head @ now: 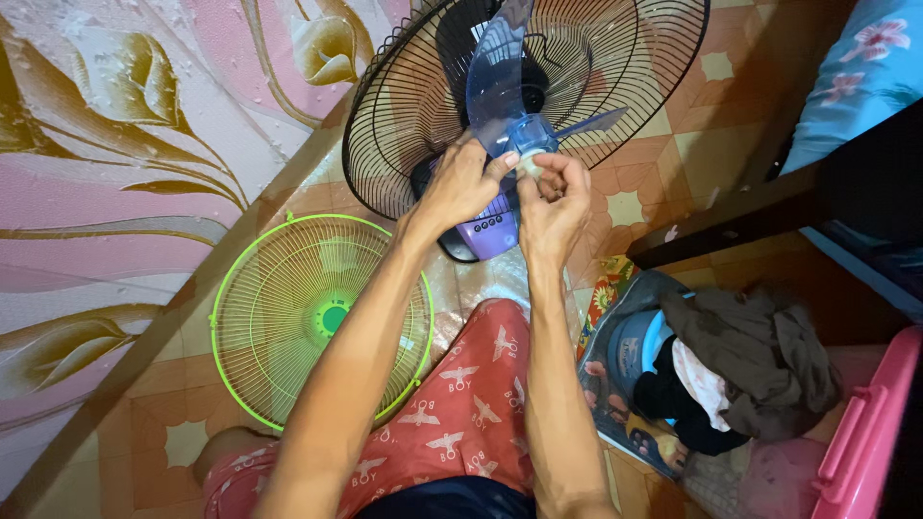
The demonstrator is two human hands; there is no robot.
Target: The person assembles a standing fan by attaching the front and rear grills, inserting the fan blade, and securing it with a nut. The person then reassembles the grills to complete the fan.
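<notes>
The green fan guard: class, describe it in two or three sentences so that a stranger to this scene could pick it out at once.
Start at the pink flowered wall on the left and drop to the tiled floor below it. There the green fan guard lies flat beside the person's left forearm. Unlike the black guard still on the fan, it is bright lime green and lies detached.

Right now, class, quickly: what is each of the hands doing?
Left hand: closed on the hub of the blue fan blade.
Right hand: fingers pinched at the small cap under the hub.
</notes>
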